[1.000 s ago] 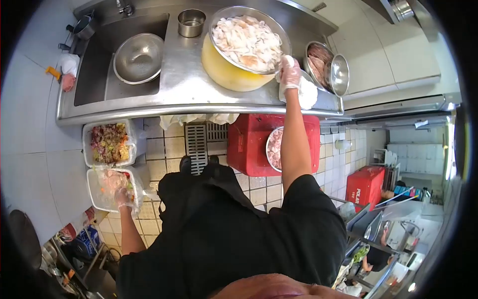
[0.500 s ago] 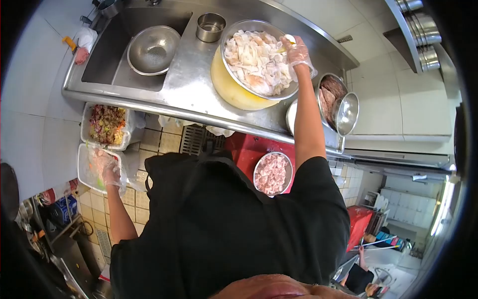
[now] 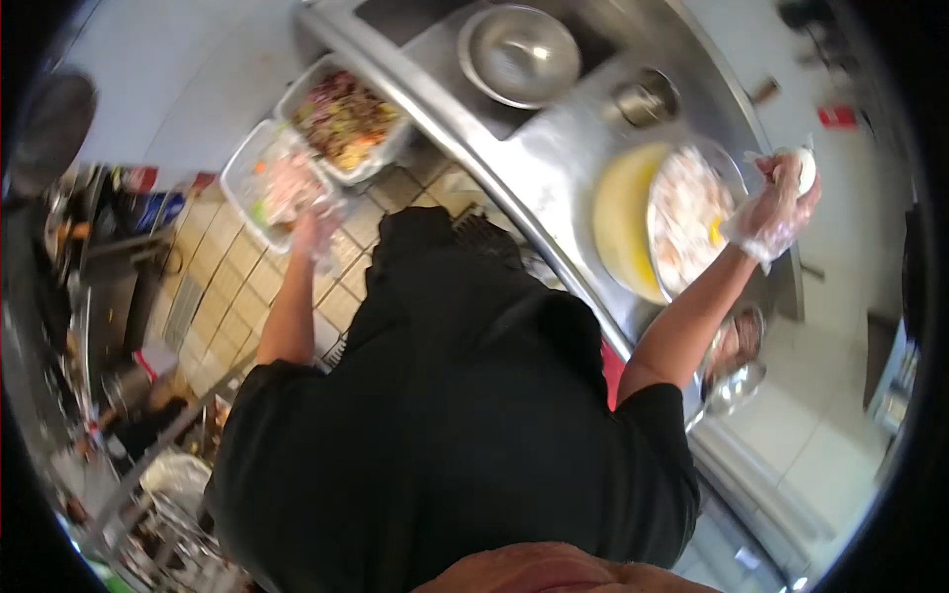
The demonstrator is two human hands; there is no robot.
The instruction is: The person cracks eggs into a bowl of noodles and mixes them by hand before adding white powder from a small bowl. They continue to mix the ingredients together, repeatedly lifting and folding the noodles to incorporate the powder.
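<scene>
My right hand [image 3: 781, 203], in a clear plastic glove, is raised beside the far rim of a deep metal bowl [image 3: 736, 168]. Its fingers are closed around a white eggshell [image 3: 807, 170]. Pale, whitish-pink meat pieces [image 3: 682, 198] fill the bowl, and a yellow yolk [image 3: 717, 232] shows on them near my wrist. On the other side, my gloved left hand [image 3: 314, 225] reaches over a white plastic tub [image 3: 237, 178] with pinkish contents and bits of orange and green. Motion blurs its fingers against the contents, so I cannot tell their pose.
A second tub [image 3: 390, 148] of chopped mixed vegetables adjoins the first. On the steel counter [image 3: 554, 168] stands a small metal pot [image 3: 647, 99]; a colander-like bowl [image 3: 519, 54] sits in the sink. Further metal bowls [image 3: 733, 385], one with dark meat, lie past my right forearm.
The view has turned, and the counter now slants to the right. My right hand has moved from over the meat to beyond the rim with the eggshell. My left hand stays at the tub.
</scene>
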